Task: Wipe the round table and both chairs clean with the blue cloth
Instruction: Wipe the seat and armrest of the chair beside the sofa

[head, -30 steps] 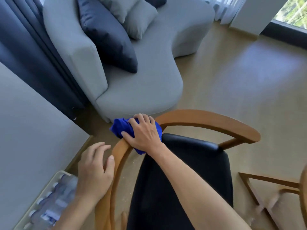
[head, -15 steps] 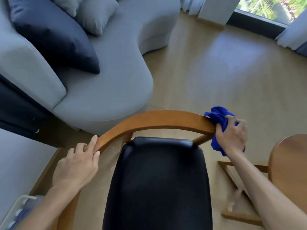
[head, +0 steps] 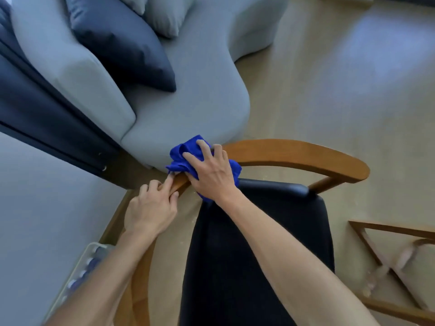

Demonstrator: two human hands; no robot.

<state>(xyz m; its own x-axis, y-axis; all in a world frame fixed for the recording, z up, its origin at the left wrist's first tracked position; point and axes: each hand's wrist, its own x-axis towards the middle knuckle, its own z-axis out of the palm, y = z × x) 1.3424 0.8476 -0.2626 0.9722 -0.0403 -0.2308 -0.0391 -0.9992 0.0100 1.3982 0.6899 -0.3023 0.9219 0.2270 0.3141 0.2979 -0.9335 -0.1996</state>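
Note:
A chair with a curved wooden back rail (head: 294, 152) and a black padded seat (head: 259, 255) stands right below me. My right hand (head: 211, 172) grips the bunched blue cloth (head: 186, 152) and presses it on the left bend of the rail. My left hand (head: 150, 208) holds the same rail just below the cloth, fingers curled round the wood. The wooden base of the round table (head: 395, 262) shows at the lower right; its top is out of view.
A grey sofa (head: 188, 102) with a dark cushion (head: 122, 43) stands close behind the chair. A grey wall (head: 47, 220) and dark curtain (head: 47, 109) are at the left. A pack of bottles (head: 87, 267) lies on the floor by the wall.
My right hand slid the cloth from the right end of the rail back to its left bend. My left hand kept hold of the rail. The view swung left.

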